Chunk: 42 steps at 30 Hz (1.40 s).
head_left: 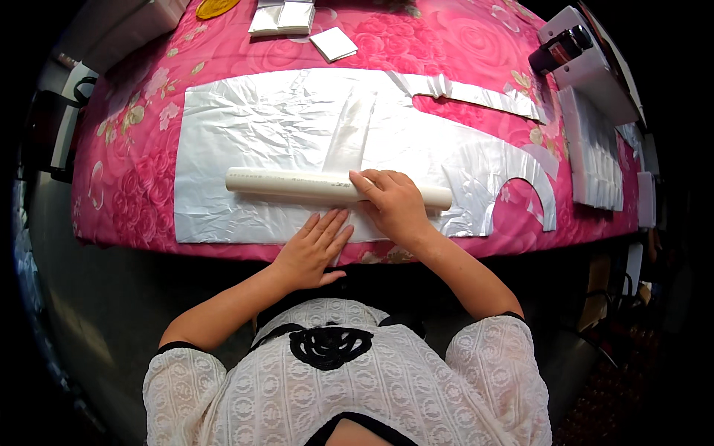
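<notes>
A silvery-white thin plastic apron (pixel 253 111) lies spread and wrinkled over the table, its curved neck loop at the right. Across it rests a white plastic pipe (pixel 282 182), tilted slightly down toward the right. My right hand (pixel 394 204) grips the pipe right of its middle, thumb and fingers over the top. Below the pipe, my left hand (pixel 316 249) lies flat with fingers stretched out on the apron's near edge, holding nothing. Beyond the pipe a folded strip of the same film (pixel 353 126) runs away from me; its near end is hidden by the pipe.
A pink rose-patterned cloth (pixel 134 178) covers the table. Folded white packets (pixel 282 16) and a single folded square (pixel 334 44) lie at the far side. On the right are a stack of folded film (pixel 591 152), a white box (pixel 595 82) and a dark bottle (pixel 559 50).
</notes>
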Motion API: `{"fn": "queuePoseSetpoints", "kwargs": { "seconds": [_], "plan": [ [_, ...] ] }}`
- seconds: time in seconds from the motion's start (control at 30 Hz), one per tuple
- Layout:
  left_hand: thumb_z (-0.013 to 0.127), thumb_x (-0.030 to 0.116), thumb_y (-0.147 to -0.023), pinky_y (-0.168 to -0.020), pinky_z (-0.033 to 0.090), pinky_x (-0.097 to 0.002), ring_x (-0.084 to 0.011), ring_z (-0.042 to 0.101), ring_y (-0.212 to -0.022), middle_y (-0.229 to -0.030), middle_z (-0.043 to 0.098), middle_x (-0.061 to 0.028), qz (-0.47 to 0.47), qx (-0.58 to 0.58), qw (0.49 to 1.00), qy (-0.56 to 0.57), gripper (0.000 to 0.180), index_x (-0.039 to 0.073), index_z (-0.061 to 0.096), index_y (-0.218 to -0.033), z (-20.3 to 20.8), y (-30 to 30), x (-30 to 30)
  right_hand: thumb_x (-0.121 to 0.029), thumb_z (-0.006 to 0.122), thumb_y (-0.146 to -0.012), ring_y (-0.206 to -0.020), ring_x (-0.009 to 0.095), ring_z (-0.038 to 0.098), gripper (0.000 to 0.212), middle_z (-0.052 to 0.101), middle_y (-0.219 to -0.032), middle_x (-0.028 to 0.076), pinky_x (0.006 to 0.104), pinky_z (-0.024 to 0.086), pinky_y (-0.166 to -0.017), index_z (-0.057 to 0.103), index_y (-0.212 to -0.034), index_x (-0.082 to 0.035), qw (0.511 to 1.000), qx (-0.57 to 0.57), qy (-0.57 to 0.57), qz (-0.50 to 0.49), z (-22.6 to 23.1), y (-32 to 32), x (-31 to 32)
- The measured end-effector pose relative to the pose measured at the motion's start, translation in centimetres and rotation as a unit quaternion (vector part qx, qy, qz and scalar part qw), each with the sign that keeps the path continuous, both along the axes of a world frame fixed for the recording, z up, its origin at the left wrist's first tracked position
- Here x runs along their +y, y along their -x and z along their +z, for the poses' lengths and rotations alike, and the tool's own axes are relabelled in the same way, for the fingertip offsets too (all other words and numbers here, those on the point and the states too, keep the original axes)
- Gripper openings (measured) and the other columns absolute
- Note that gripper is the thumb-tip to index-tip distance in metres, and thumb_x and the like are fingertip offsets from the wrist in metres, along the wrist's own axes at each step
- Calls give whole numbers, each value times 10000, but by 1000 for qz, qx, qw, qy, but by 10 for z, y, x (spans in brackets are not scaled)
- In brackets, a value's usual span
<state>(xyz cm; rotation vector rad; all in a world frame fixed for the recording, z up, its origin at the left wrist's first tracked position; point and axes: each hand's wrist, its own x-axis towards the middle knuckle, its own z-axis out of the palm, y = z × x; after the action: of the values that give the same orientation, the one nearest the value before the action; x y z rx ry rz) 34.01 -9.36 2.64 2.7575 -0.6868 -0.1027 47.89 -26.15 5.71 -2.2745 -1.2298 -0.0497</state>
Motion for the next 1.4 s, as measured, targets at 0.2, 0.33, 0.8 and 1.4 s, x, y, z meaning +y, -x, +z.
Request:
{"fn": "queuePoseSetpoints", "kwargs": {
  "seconds": [0.2,0.33,0.8,1.4],
  "plan": [
    [647,316,-698,-1087,191,-460,-346,227,-1351,-1438,258,-220,-4,-27,999,-36,757,4,368,-1329,0,-1,-4,-88,669,-731,-838,261,562,461,602,-965,62,367,445,-765,561,-1179,-91,968,-66,19,-239,-9,-73,-73],
    [605,203,-707,-1079,210,-466,-347,244,-1344,-1431,269,-224,29,-55,998,-28,676,5,386,-1315,-13,7,-13,-72,670,-731,-841,278,575,448,617,-979,83,349,465,-752,575,-1168,-92,983,-1,-12,-186,10,-56,-72],
    [454,142,-816,-1073,203,-476,-332,236,-1351,-1440,264,-204,104,-89,990,-38,532,39,380,-1332,-29,28,-45,-18,629,-740,-1090,211,514,507,575,-1138,10,482,205,-1075,551,-1211,-188,999,-32,2,-22,-13,-79,33],
    [586,50,-707,-999,378,-419,-282,467,-1200,-1244,518,-126,-46,-64,979,189,409,24,569,-1115,6,8,25,-2,552,-659,-1234,310,411,478,489,-1278,152,394,365,-1009,550,-1137,8,972,115,-1,206,-13,19,4]
  ]
}}
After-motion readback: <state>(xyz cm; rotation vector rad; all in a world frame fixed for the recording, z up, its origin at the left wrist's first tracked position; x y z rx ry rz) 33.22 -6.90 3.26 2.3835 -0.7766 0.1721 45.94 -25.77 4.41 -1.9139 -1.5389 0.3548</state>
